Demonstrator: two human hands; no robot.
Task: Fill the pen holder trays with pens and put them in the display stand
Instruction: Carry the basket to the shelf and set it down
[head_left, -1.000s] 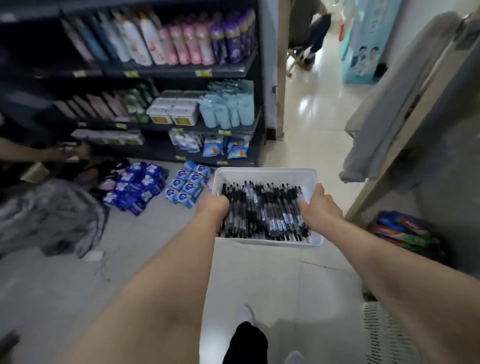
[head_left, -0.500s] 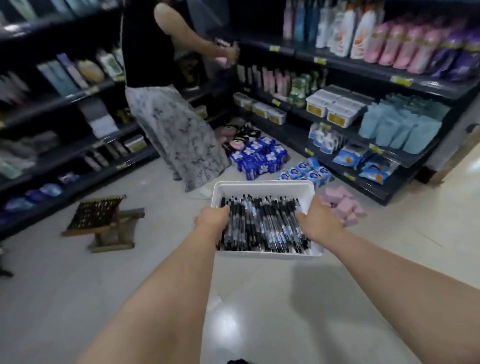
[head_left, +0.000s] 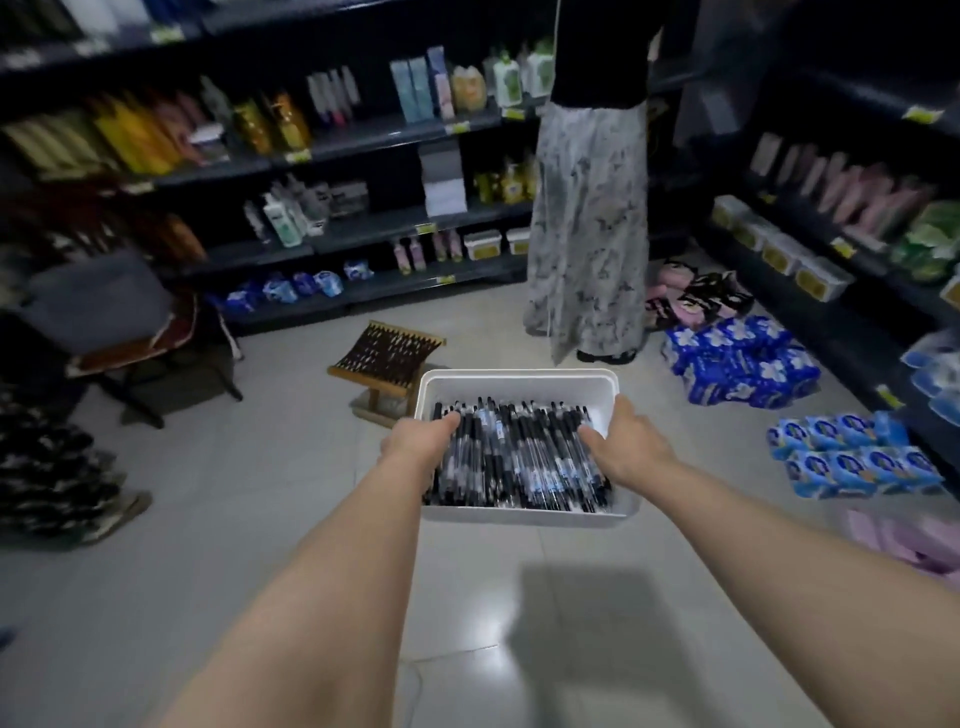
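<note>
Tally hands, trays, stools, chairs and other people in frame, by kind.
Hands: 2 (left hand, right hand, both gripping the tray's sides)
White tray: 1
Wooden stool: 1
Chair: 1
Standing person: 1
Total: 6
Pens in the tray: too many, too blurred to count.

No text can be read. The yellow price tags (head_left: 297, 155) on the shelves (head_left: 363, 143), the pens' (head_left: 519, 457) print and the blue packs (head_left: 743, 358) are too blurred.
</note>
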